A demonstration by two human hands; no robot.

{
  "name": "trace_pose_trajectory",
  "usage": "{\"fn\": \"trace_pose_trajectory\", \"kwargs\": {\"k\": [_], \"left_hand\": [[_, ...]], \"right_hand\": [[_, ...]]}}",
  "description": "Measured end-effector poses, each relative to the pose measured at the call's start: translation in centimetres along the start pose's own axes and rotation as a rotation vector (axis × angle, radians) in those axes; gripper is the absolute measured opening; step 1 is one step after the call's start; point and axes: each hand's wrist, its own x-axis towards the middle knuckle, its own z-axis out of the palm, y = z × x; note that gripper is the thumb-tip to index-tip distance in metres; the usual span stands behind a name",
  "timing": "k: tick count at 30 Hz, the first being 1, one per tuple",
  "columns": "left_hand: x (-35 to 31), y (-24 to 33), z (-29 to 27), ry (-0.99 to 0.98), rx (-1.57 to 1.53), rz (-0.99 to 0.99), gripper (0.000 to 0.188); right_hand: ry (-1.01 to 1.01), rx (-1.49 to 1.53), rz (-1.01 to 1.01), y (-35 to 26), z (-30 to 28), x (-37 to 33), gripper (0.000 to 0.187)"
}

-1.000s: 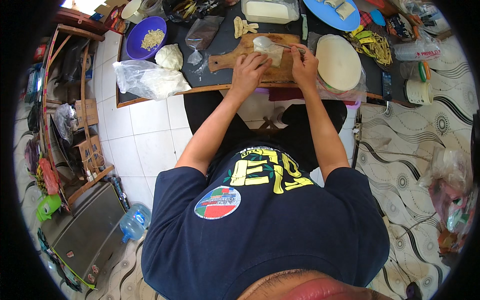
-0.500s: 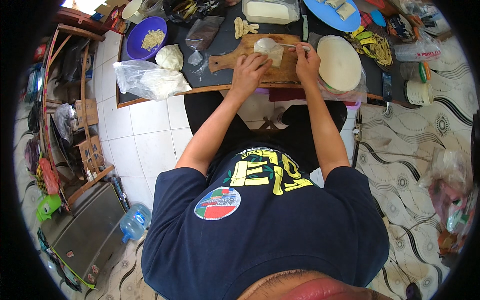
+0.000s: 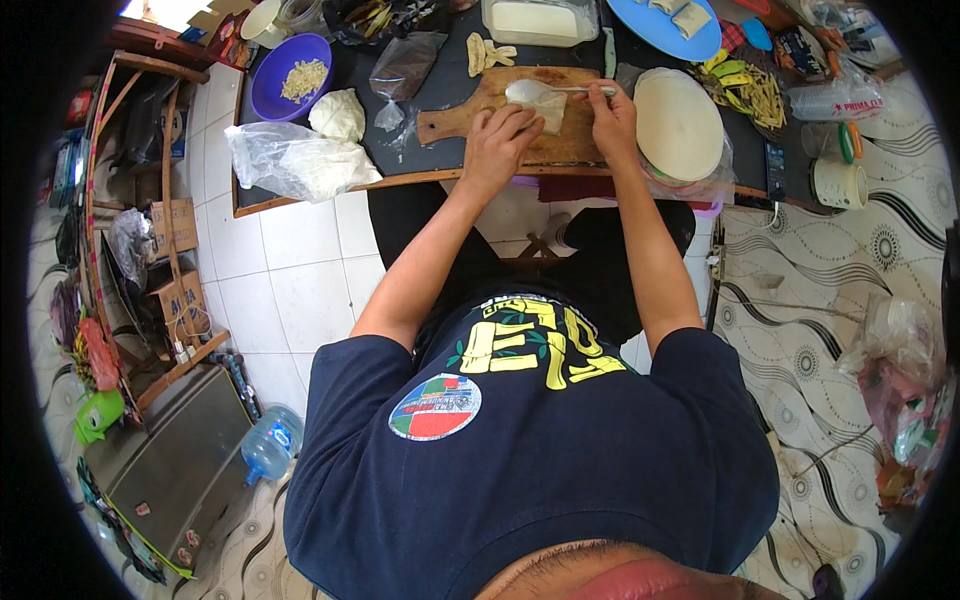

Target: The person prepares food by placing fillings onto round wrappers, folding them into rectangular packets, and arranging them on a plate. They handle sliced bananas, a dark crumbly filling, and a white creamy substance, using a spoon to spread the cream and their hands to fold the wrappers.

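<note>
- Nearest the camera, the person's two forearms run up from a dark blue shirt toward the table edge at twelve o'clock.
- The left hand (image 3: 497, 143) rests on the wooden cutting board (image 3: 470, 118), fingers curled down onto the near edge of a pale wrapper sheet (image 3: 548, 108); it seems to pin the sheet flat rather than grasp it, though the fingertips are hidden under the knuckles.
- The right hand (image 3: 612, 118) is closed in a pinch around the handle of a metal spoon (image 3: 535, 92), whose bowl lies over the wrapper at about eleven o'clock from that hand.
- Just at three o'clock of the right hand sits a round stack of wrappers (image 3: 678, 122) in clear plastic, overhanging the table edge.
- At nine o'clock of the board lie a clear bag (image 3: 290, 160) and a white lump of dough (image 3: 338, 114); beyond them stands a purple bowl (image 3: 291, 76) holding pale bits.
- Farthest, at twelve to one o'clock, are a clear lidded box (image 3: 540, 20) and a blue plate (image 3: 665, 25) with folded pieces.
- Risks, as I judge them: the thin sheet could tear or slide if the spoon drags while the left hand presses unevenly; filling could spill off the spoon onto the board; the right elbow could nudge the overhanging stack off the table.
</note>
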Motion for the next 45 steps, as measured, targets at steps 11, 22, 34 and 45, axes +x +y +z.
{"fn": "trace_pose_trajectory", "kwargs": {"k": [11, 22, 34, 45], "left_hand": [[0.0, -0.1, 0.1, 0.01, 0.015, 0.006, 0.033], [0.0, 0.0, 0.1, 0.013, 0.01, 0.009, 0.036], [0.2, 0.1, -0.1, 0.019, -0.005, 0.003, 0.036], [0.1, 0.0, 0.0, 0.003, 0.007, 0.005, 0.036]], "right_hand": [[0.113, 0.102, 0.016, -0.5, -1.0, -0.3, 0.024], [0.199, 0.11, 0.138, -0.2, -2.6, -1.9, 0.023], [0.156, 0.251, 0.128, 0.5, -3.7, -3.2, 0.02], [0.148, 0.186, 0.026, 0.5, -3.9, -5.4, 0.02]]}}
